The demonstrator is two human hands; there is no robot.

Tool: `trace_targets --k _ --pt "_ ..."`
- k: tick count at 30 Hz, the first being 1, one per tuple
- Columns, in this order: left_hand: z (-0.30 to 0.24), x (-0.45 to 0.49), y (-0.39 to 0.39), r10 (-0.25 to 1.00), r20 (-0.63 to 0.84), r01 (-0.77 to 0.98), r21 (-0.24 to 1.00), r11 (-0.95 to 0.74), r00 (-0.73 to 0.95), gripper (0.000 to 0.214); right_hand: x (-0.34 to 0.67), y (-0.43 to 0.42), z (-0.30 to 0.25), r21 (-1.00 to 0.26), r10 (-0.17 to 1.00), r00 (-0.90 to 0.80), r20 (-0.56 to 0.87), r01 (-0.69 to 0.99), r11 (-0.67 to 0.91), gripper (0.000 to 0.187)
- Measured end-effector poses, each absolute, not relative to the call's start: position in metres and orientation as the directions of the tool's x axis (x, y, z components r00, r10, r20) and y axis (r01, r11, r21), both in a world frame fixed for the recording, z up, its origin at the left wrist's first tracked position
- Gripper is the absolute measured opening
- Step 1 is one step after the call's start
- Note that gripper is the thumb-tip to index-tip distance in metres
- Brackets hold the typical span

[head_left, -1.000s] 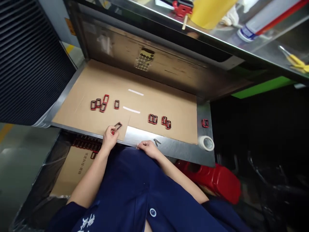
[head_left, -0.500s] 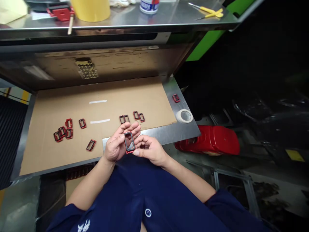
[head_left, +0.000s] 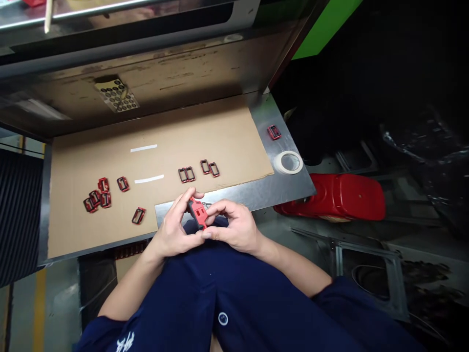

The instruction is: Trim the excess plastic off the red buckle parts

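Note:
Between my two hands, just in front of my body, a small red and black rectangular frame part (head_left: 199, 213) is turned so that its red side with small slots faces me. My left hand (head_left: 178, 227) grips it from the left, fingers at its upper end and thumb by its lower end. From the right, my right hand (head_left: 232, 227) pinches the lower end between thumb and fingers. Beyond them on the cardboard lie a pair of similar frames (head_left: 186, 174) side by side and another touching pair (head_left: 209, 168).
A cluster of similar frames (head_left: 97, 195) lies on the cardboard sheet (head_left: 190, 127), with single ones nearby. A tape roll (head_left: 289, 162) and another frame (head_left: 273, 132) rest on the metal tabletop at right. A red plastic stool-like object (head_left: 348, 197) stands beyond the table's right edge.
The frame has been turned over from its open window side to its red slotted side. My left fingers have curled in around it. The head view has tilted down.

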State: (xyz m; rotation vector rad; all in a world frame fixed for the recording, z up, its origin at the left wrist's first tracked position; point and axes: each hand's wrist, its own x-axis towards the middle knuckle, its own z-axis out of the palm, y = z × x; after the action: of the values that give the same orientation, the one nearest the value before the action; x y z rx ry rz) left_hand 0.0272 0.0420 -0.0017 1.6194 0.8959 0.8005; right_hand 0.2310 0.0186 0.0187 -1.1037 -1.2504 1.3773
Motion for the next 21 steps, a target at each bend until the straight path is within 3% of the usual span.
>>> trace_targets --k 5,10,21 --pt "0.001 0.019 0.040 0.872 0.076 0.190 0.963 -0.190 0.484 0.092 0.226 0.025 0.012 -0.975 0.953 -0.300 -0.042 -0.195 -0.104 0.042" --pt "0.009 0.016 0.040 0.865 0.116 0.259 0.927 -0.271 0.488 0.090 0.228 0.031 0.013 -0.909 0.929 -0.357 -0.094 -0.351 -0.226 0.022" --pt "0.024 0.016 0.035 0.812 -0.005 0.374 0.889 -0.263 0.584 0.089 0.238 0.035 0.022 -0.780 0.777 -0.548 -0.309 -0.322 -0.537 0.025"
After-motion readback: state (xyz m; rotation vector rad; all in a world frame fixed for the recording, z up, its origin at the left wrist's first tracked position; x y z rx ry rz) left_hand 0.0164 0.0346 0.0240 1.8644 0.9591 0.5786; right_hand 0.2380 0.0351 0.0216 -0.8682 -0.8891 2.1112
